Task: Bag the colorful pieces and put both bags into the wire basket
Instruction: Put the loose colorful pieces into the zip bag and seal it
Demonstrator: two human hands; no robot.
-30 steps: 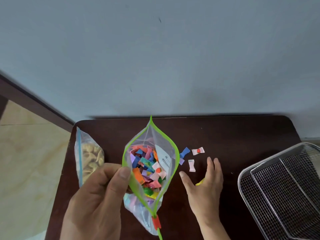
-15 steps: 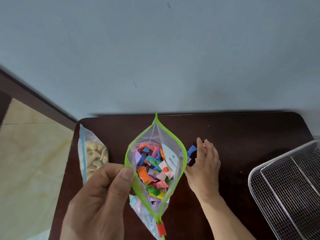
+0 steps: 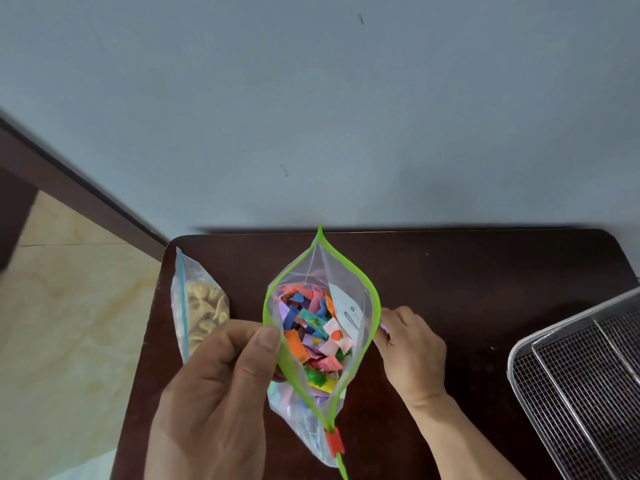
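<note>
1. Our left hand (image 3: 221,386) pinched the green rim of the open bag (image 3: 320,341) in the middle of the frame.
2. Our right hand (image 3: 408,344) curled beside the bag; we could not tell what it held.
3. Many colorful pieces (image 3: 315,334) were inside.
4. The snack bag (image 3: 201,306) at the left and this bag were not yet in the wire basket (image 3: 581,386) at the right.

Open bare worktop (image 3: 485,289) between the right hand (image 3: 410,344) and the wire basket (image 3: 581,382), green-rimmed bag (image 3: 367,299) standing mid-worktop, snack bag (image 3: 202,310) crowding the left edge, far strip seemingly clear
</note>
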